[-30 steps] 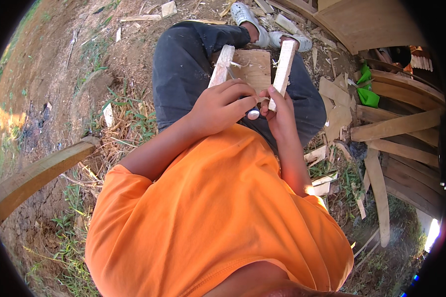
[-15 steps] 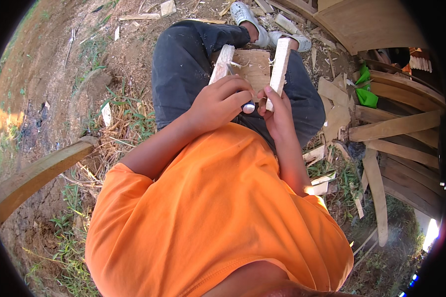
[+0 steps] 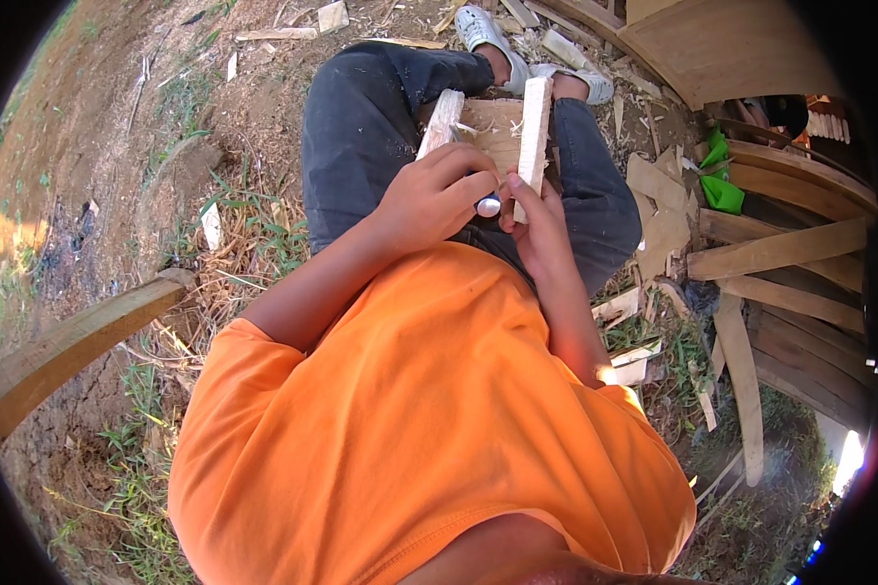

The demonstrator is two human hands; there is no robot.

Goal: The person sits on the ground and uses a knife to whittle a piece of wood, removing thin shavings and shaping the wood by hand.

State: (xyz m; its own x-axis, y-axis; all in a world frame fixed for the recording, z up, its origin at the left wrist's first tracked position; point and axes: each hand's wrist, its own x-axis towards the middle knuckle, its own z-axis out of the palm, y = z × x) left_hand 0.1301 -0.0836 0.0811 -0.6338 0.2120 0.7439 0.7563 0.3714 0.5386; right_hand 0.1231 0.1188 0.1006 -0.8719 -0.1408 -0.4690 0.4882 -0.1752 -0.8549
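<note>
My left hand [image 3: 436, 192] is closed around a tool with a dark blue handle and a pale rounded butt end [image 3: 488, 207]; its working end is mostly hidden beyond my fingers. My right hand [image 3: 537, 219] grips the near end of a pale, squared wooden strip [image 3: 534, 141], which points away from me between my knees. Just beyond my left fingers a second pale wooden piece [image 3: 443, 119] leans beside my left thigh. Between the two pieces lies a brown wooden board [image 3: 493, 122] with curled shavings on it.
Wood scraps [image 3: 566, 49] and shavings litter the dirt around my white shoes [image 3: 480, 27]. A wooden beam [image 3: 88, 336] juts in at the left. Stacked curved planks [image 3: 790, 249] and a bright green cloth or bag [image 3: 720, 180] are at the right.
The strip in my right hand has shifted left and slightly nearer, toward the tool, and stands straighter. My left hand has barely moved.
</note>
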